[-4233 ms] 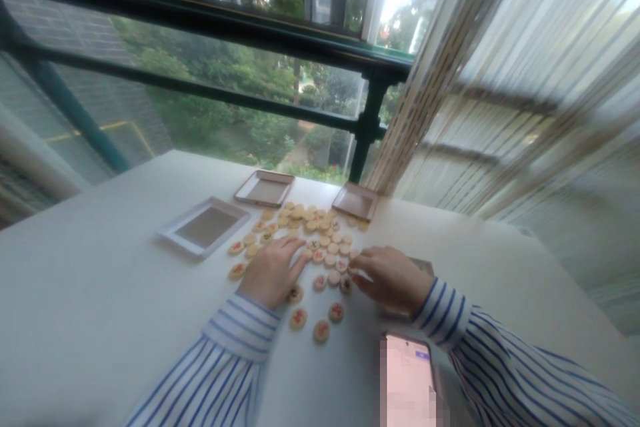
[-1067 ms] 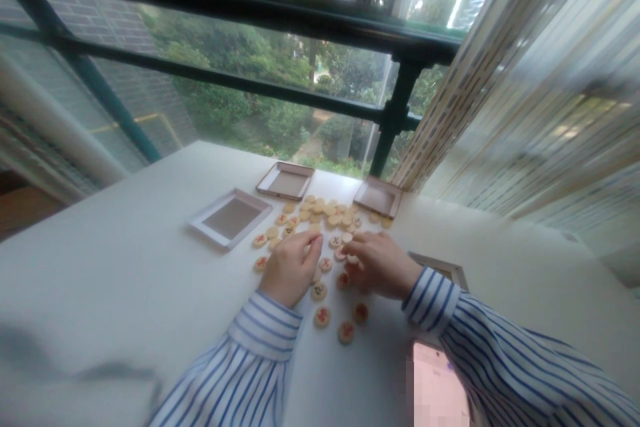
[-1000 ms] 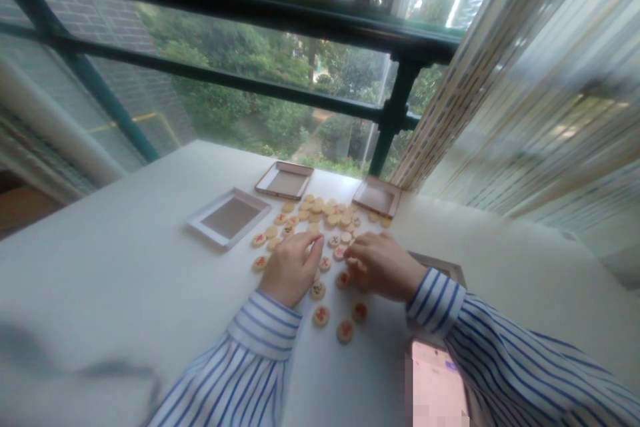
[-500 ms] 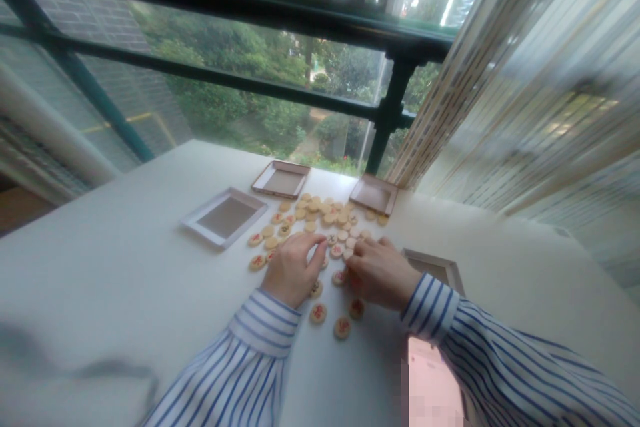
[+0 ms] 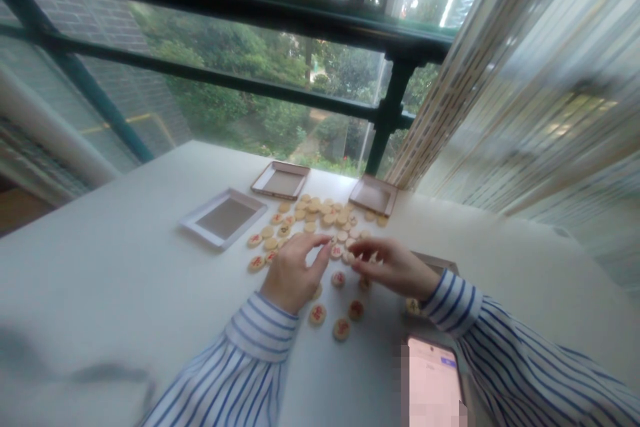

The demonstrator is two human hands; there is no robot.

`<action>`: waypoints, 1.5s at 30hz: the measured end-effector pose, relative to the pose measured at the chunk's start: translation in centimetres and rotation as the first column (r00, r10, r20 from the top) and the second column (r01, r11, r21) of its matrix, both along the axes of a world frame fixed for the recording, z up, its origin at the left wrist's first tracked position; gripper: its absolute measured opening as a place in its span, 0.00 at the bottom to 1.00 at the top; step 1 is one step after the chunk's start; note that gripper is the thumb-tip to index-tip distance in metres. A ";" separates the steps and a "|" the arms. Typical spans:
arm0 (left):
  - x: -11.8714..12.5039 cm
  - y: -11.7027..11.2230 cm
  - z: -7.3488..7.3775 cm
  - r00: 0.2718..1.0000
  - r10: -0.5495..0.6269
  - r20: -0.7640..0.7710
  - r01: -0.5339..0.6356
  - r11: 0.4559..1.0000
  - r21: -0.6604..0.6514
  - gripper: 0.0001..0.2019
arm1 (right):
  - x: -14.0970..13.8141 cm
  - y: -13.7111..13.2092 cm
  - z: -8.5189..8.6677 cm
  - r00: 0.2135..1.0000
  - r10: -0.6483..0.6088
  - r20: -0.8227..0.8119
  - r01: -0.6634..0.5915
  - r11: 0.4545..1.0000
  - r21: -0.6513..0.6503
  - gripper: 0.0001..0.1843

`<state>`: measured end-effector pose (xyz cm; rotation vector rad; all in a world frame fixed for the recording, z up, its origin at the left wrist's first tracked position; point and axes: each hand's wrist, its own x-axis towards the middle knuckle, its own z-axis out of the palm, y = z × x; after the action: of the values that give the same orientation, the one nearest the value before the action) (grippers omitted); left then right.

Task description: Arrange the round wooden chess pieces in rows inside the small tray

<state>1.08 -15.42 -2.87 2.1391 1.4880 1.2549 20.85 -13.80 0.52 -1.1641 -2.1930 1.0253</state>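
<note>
Round wooden Chinese chess pieces (image 5: pixel 341 329) lie scattered on a white table, some showing red or dark characters and others blank. My left hand (image 5: pixel 295 270) is curled over the near left pieces, thumb and forefinger pinched on a Chinese chess piece (image 5: pixel 333 239) that is mostly hidden. On the other side, my right hand (image 5: pixel 393 265) has its thumb and forefinger closed about a pale Chinese chess piece (image 5: pixel 349 257) at the fingertips. Between the hands lie red-marked pieces (image 5: pixel 339 279). Further pieces (image 5: pixel 315 205) cluster beyond the fingers.
Shallow box parts stand around the pieces: a left tray (image 5: pixel 224 220), a back tray (image 5: pixel 281 180), a back right tray (image 5: pixel 374 195) and one (image 5: pixel 435 263) partly behind my right hand. A phone (image 5: pixel 434 380) lies near my right forearm. Windows and a string curtain (image 5: pixel 450 60) border the table.
My right hand has shifted right and its fingers have opened out, uncovering pieces beneath. My left fingertips have moved slightly right, over the dark-marked piece.
</note>
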 end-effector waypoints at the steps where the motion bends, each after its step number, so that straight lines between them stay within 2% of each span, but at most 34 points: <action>1: 0.1 -0.1 0.0 1.000 -0.022 0.010 0.022 1.000 0.016 0.10 | 0.1 0.0 0.0 0.999 -0.002 -0.053 -0.001 0.999 -0.053 0.14; 6: 0.3 -0.3 0.1 0.988 -0.152 0.011 0.151 0.984 0.091 0.13 | 0.3 0.2 -0.3 0.941 -0.032 -0.337 -0.072 0.953 -0.294 0.18; 10: 0.4 -0.4 -0.1 0.981 -0.194 -0.013 0.195 0.976 0.093 0.15 | 0.2 0.1 -0.1 0.903 -0.120 -0.412 -0.049 0.925 -0.377 0.20; 18: 0.3 -0.1 -0.7 0.981 -0.190 -0.036 0.193 0.975 0.108 0.15 | -0.6 0.1 0.0 0.895 -0.126 -0.428 -0.063 0.914 -0.401 0.16; 28: 0.1 0.0 -0.5 0.984 -0.170 -0.062 0.175 0.981 0.088 0.13 | -1.5 0.4 -0.6 0.885 -0.169 -0.433 -0.021 0.915 -0.402 0.14; 33: -0.8 1.1 -1.0 0.982 -0.023 -0.190 0.033 0.998 0.052 0.13 | -1.4 0.7 -0.6 0.919 -0.207 -0.334 0.079 0.930 -0.360 0.14; 37: -1.5 1.7 -1.5 0.947 0.070 -0.313 -0.066 0.998 0.022 0.13 | -0.8 0.8 -0.5 0.952 -0.197 -0.234 0.128 0.951 -0.280 0.12; 41: -1.6 2.0 -1.6 0.902 0.110 -0.418 -0.120 0.993 0.001 0.12 | 0.1 0.8 -0.5 0.979 -0.200 -0.022 0.200 0.980 -0.017 0.11; 45: -1.4 2.2 -1.4 0.867 0.101 -0.488 -0.119 0.993 -0.007 0.11 | 0.4 0.8 -0.9 0.969 -0.185 0.162 0.150 0.967 0.205 0.09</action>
<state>-0.31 -13.25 -4.26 2.4994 1.8264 0.7282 21.24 -13.03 -0.35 -1.3702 -2.2242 0.6452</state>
